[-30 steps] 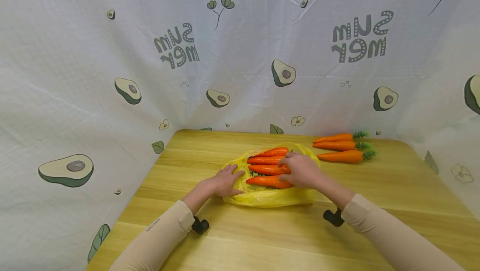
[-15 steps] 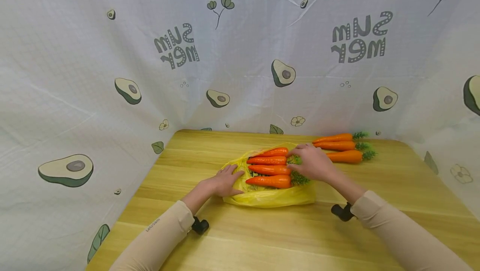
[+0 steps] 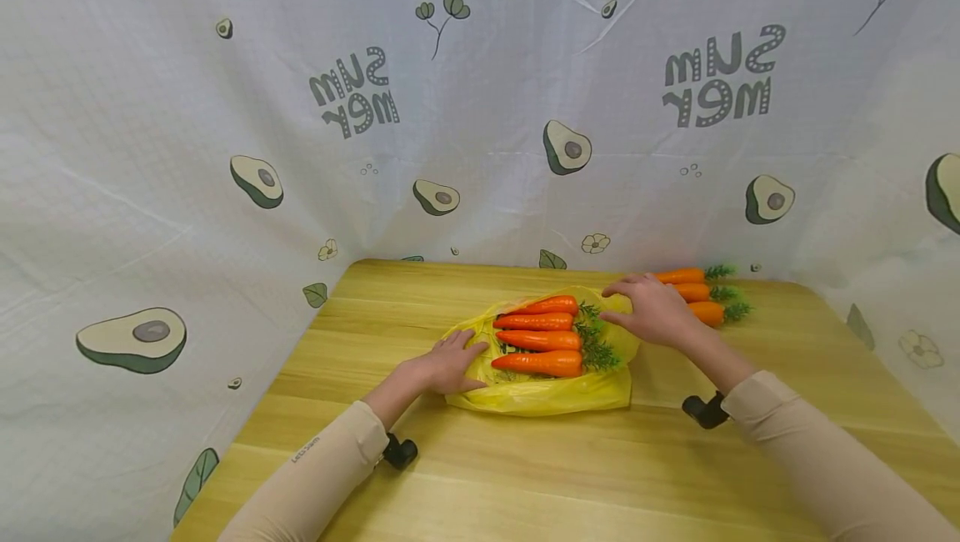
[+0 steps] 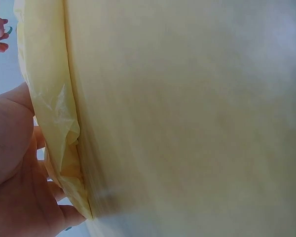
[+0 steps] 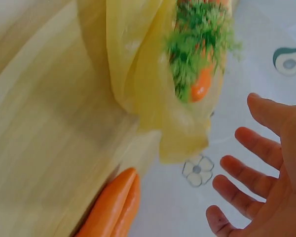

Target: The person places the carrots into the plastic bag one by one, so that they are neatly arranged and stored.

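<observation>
Yellow bag (image 3: 540,398): lies on the wooden table (image 3: 510,475), opened out, its near side rising in a fold in front of the carrots it holds.
Bagged carrots (image 3: 538,340): four, side by side on the yellow plastic between the two hands, pointed ends toward the left hand (image 3: 450,365), green tops (image 3: 597,350) toward the right hand (image 3: 656,308).
Left fingers: spread and fairly straight, resting on the bag's left end; the carrot tips lie just beside them, not in their hold. In the left wrist view a fold of plastic hides part of these fingers.
Right fingers: parted, slightly bent, holding nothing. The green tops are near them, on the thumb side; the right wrist view shows a gap between hand and leaves.
Loose carrots (image 3: 688,292): three, together at the table's far right, tops pointing right. In the head view the right hand covers their pointed ends; the right wrist view shows carrot ends apart from the fingers.
Sleeves (image 3: 318,467): beige, with a black device (image 3: 400,451) at each wrist.
Backdrop (image 3: 480,92): white cloth printed with avocados, flowers and grey lettering.
</observation>
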A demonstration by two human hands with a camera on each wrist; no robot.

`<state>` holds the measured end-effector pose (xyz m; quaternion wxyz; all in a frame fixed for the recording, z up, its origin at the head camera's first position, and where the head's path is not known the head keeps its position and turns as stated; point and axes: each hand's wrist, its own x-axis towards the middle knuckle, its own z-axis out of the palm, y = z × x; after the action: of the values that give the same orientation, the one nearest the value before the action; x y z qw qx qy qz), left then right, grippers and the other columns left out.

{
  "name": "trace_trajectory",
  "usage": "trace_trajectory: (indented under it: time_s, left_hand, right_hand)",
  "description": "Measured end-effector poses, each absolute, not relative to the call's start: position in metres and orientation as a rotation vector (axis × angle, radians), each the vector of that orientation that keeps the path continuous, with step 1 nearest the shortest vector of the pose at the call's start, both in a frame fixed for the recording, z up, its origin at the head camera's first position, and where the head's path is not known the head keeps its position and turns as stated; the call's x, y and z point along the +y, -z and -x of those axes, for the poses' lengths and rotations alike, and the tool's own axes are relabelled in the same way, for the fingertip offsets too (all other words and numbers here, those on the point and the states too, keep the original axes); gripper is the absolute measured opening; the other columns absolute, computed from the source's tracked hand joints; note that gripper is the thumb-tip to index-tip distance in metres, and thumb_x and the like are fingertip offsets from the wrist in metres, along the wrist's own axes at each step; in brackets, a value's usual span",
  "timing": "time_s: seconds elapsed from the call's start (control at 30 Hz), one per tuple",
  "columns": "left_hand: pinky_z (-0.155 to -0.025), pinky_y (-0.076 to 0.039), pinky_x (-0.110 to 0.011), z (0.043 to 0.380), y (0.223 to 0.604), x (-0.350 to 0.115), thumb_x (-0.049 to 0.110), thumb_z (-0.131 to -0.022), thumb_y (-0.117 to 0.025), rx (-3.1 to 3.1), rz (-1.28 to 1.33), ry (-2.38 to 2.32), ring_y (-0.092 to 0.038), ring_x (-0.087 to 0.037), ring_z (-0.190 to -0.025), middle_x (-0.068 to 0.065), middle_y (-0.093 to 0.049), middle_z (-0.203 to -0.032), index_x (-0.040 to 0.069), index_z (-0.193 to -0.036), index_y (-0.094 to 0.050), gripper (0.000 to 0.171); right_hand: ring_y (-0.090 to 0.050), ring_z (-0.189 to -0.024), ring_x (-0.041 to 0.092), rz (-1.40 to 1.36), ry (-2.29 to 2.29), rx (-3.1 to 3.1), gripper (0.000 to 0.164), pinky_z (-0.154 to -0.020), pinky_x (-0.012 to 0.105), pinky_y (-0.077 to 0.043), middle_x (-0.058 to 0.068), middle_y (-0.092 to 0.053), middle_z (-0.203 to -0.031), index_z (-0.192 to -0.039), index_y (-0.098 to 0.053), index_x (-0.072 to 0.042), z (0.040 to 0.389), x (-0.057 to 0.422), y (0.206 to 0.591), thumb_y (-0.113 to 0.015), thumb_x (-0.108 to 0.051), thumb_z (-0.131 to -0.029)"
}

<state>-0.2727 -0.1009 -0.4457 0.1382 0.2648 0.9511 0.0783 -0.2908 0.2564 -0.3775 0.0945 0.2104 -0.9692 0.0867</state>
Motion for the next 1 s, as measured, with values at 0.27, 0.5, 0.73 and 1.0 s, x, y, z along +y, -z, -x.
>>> trace_trajectory:
  time_s: [0.27, 0.5, 0.73, 1.0]
  left_hand:
    - [-0.122, -0.022, -0.058, 0.274, 0.448, -0.101, 0.049, -0.098, -0.061, 2.753, -0.769, -0.212, -0.017, -0.039, -0.154, -0.017, -0.020, -0.166, 0.018, -0.157, -0.035, 0.071]
    - [-0.122, -0.023, -0.057, 0.274, 0.447, -0.101, 0.050, -0.098, -0.061, 2.752, -0.771, -0.217, -0.018, -0.040, -0.154, -0.018, -0.021, -0.165, 0.018, -0.157, -0.036, 0.071]
    - [-0.122, -0.023, -0.057, 0.274, 0.447, -0.101, 0.050, -0.098, -0.061, 2.757, -0.774, -0.207, -0.018, -0.040, -0.153, -0.018, -0.021, -0.165, 0.018, -0.156, -0.036, 0.071]
    - [-0.122, -0.023, -0.057, 0.273, 0.446, -0.101, 0.050, -0.098, -0.060, 2.753, -0.770, -0.212, -0.017, -0.040, -0.154, -0.018, -0.020, -0.165, 0.018, -0.157, -0.035, 0.071]
  right_hand:
    - [-0.053, -0.121, 0.051, -0.569, -0.236, -2.892, 0.043, -0.084, 0.064, -0.050, 0.027, -0.060, -0.134, -0.126, -0.070, -0.008, 0.304, 0.278, 0.380, -0.070, -0.037, -0.094]
    - [-0.050, -0.123, 0.053, -0.536, -0.257, -2.923, 0.046, -0.090, 0.068, -0.046, 0.029, -0.056, -0.137, -0.128, -0.068, -0.006, 0.307, 0.291, 0.380, -0.069, -0.037, -0.095]
    - [-0.048, -0.124, 0.054, -0.488, -0.253, -2.974, 0.055, -0.092, 0.071, -0.043, 0.031, -0.053, -0.139, -0.138, -0.060, -0.005, 0.313, 0.303, 0.383, -0.068, -0.038, -0.095]
    - [-0.048, -0.124, 0.056, -0.473, -0.252, -2.991, 0.069, -0.089, 0.072, -0.044, 0.030, -0.053, -0.140, -0.140, -0.057, -0.005, 0.319, 0.317, 0.389, -0.067, -0.053, -0.092]
